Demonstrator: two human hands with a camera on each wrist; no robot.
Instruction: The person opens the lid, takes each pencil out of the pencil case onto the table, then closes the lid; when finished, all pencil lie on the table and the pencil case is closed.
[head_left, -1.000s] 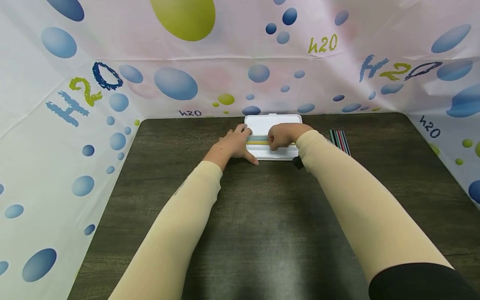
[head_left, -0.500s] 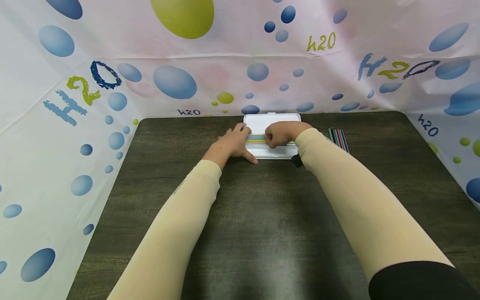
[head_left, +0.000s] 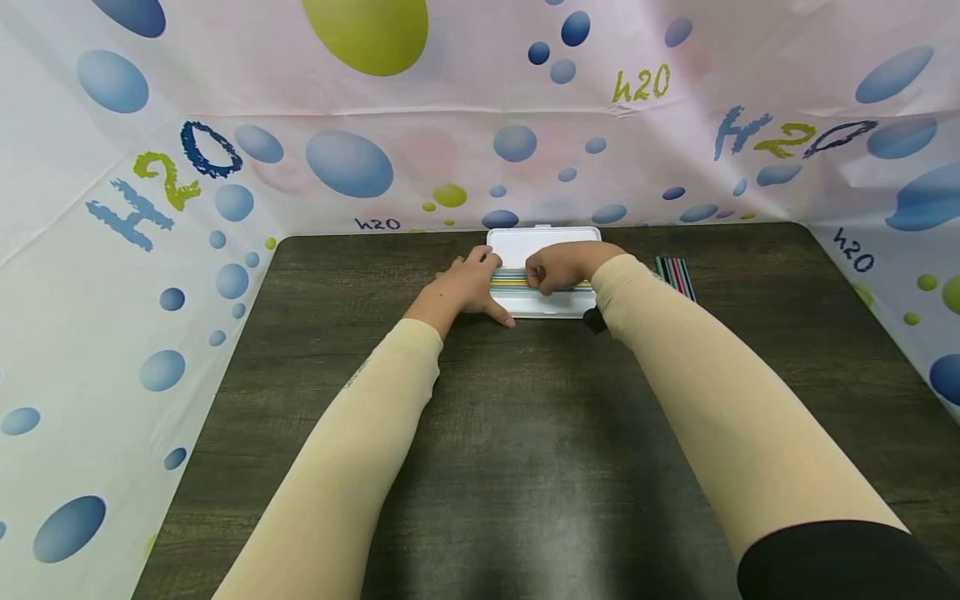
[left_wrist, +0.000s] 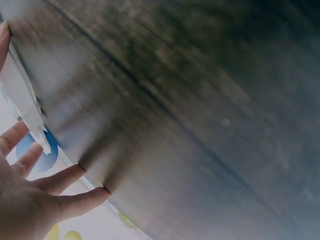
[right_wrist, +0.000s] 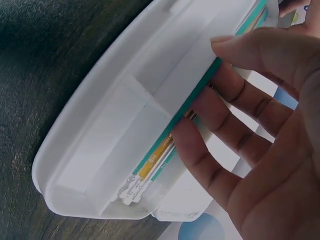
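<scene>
A white pencil case (head_left: 519, 306) lies with its lid (head_left: 517, 246) raised at the table's far edge. Several pencils (head_left: 507, 281) lie lengthwise in it. My left hand (head_left: 467, 285) spreads around the case's left end, its thumb at the front edge; in the left wrist view, two fingertips touch the table. My right hand (head_left: 558, 267) is over the case. In the right wrist view, it pinches a green pencil (right_wrist: 192, 97) between thumb and fingers, above yellow and white ones. The inner fingertips are partly hidden behind that pencil.
A row of green, red and dark pencils (head_left: 677, 277) lies on the dark wooden table (head_left: 517, 433), right of the case. A printed sheet (head_left: 442, 100) with blue and green dots rises behind the table. A small divider (right_wrist: 150, 97) crosses the case's front compartment.
My right hand has shifted slightly left over the case, and its fingers have loosened a little from a tight curl. The left hand stays in place.
</scene>
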